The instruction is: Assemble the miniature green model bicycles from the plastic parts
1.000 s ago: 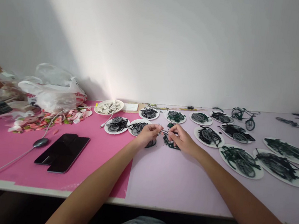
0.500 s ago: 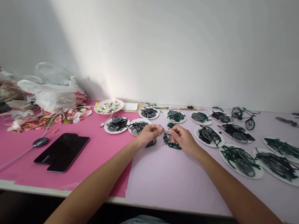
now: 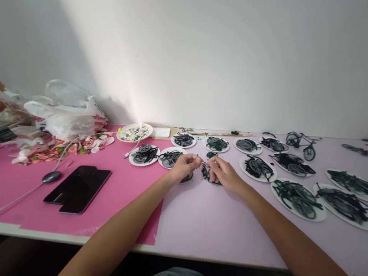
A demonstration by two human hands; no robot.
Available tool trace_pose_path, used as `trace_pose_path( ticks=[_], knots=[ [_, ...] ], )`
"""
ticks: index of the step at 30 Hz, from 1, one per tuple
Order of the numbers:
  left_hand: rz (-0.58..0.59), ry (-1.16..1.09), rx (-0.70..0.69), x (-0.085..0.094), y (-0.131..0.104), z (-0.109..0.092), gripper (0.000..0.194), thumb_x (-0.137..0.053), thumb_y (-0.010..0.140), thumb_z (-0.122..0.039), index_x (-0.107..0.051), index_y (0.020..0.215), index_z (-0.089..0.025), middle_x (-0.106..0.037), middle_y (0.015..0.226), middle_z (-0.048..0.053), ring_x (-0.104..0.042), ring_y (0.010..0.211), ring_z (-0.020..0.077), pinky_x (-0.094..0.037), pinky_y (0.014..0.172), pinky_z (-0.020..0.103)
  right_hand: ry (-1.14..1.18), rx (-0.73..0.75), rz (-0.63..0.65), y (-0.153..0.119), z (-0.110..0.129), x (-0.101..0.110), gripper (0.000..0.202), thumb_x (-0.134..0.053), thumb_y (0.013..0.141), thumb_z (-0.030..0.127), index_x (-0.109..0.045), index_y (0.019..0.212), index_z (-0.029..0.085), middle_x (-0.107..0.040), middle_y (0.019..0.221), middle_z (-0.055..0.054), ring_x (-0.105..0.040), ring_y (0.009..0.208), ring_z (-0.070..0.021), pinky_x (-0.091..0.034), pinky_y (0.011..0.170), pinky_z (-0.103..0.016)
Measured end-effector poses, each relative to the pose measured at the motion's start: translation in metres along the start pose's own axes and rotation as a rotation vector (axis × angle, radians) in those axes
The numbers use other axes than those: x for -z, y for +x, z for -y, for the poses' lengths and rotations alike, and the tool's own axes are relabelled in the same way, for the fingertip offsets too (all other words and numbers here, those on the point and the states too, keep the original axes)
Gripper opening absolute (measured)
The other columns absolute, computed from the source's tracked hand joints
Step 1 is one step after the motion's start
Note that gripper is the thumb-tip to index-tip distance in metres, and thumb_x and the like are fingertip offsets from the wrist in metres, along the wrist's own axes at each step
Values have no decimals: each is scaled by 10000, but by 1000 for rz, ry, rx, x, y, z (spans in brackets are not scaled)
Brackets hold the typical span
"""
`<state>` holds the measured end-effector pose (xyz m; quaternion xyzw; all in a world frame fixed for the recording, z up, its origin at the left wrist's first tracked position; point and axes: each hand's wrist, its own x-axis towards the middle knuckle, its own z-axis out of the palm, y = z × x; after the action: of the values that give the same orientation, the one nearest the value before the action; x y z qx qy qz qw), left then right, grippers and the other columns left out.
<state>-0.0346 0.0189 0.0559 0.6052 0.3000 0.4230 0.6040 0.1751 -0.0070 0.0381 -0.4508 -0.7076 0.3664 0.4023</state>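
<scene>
My left hand [image 3: 184,167] is closed in a pinch just left of centre, thumb and fingertips together on a thin piece too small to make out. Dark parts show under and beside its fingers. Close by on the right, my right hand [image 3: 224,173] is also closed, its fingers bent inward, and what it grips is hidden. Dark green toy bicycle parts [image 3: 205,172] lie between and below the two hands. Just beyond them sits a small dark green piece [image 3: 212,155]. An assembled toy bicycle [image 3: 302,143] stands upright at the back right.
Plates of dark bicycle parts surround the hands, including a near right plate [image 3: 318,216] and a left plate [image 3: 143,164]. Further left are a bowl of small pale pieces [image 3: 134,132], a white plastic bag [image 3: 65,113], petal-like pink scraps [image 3: 34,152], black phones [image 3: 85,191] and a cable [image 3: 11,202].
My right hand has turned a little and its fingers have curled in more, covering more of the green parts. My left hand keeps its pinch. The view has shifted slightly.
</scene>
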Motion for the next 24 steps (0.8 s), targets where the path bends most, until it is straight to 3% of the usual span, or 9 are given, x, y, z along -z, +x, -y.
trace_pose_path(
  ticks=[4, 8, 14, 24],
  knots=[
    [-13, 15, 0, 5, 4, -1, 609, -867, 675, -667, -583, 774, -137, -571, 725, -1, -315, 520, 42, -222, 491, 218, 29, 4, 59, -1, -1, -1, 306, -504, 1018, 563, -479, 994, 260, -654, 728, 15, -613, 639, -174, -488, 564, -276],
    [0, 13, -6, 7, 4, -2, 625, -860, 675, -685, -564, 766, -143, -552, 709, -9, -298, 514, 42, -201, 489, 226, 60, 28, 41, 0, -3, -3, 260, -518, 1018, 514, -458, 995, 262, -654, 814, 6, -609, 680, -165, -497, 577, -272],
    [22, 12, -19, 6, 2, -1, 633, -854, 687, -696, -543, 764, -150, -542, 687, -12, -297, 509, 42, -190, 485, 225, 23, 43, 26, 0, -2, -1, 325, -521, 1011, 569, -488, 965, 249, -668, 772, 8, -600, 648, -162, -486, 601, -285],
    [33, 33, -46, 1, 0, -1, 643, -853, 673, -709, -547, 754, -149, -563, 698, -4, -333, 505, 45, -203, 472, 216, -52, 23, 26, 1, 6, 0, 553, -388, 1043, 665, -482, 713, 231, -558, 555, 24, -685, 655, -195, -498, 720, -318]
  ],
)
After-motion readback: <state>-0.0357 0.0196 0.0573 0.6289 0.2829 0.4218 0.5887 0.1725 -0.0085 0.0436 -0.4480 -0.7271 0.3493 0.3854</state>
